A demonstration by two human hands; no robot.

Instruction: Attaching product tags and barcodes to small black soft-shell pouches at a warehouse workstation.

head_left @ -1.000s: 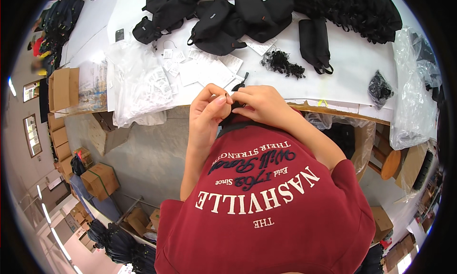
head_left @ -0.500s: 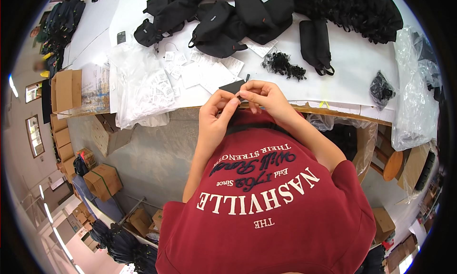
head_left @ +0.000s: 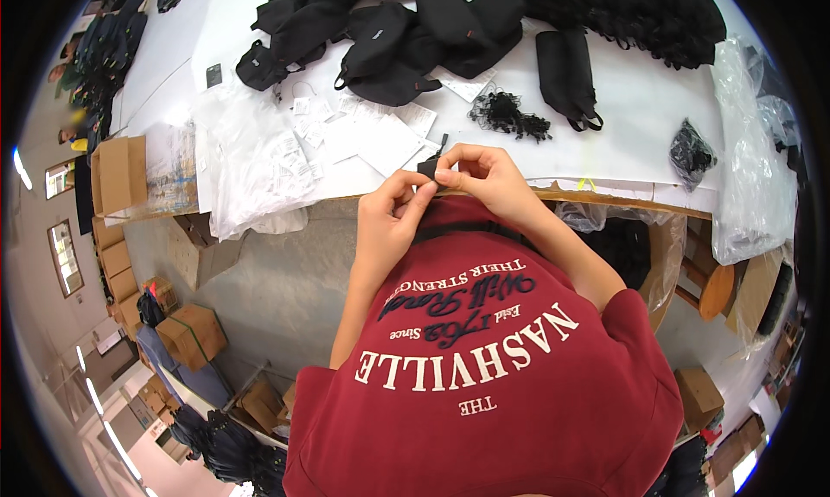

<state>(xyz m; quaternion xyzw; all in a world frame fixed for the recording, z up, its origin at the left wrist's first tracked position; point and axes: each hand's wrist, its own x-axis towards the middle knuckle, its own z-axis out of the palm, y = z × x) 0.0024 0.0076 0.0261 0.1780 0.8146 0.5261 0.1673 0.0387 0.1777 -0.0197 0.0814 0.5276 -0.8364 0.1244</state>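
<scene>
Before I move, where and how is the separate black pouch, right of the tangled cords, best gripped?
Probably grip the black pouch by the strap loop at its near end, the right hand, once free, coming from your side: the pouch lies lengthwise, loop toward you.

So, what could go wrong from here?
The small black piece could slip, since the hands merely pinch it near the edge of the table. The black strings lie tangled, so pulling one might drag others along. The clear plastic on the left droops over the edge and could slide off if bumped.
</scene>
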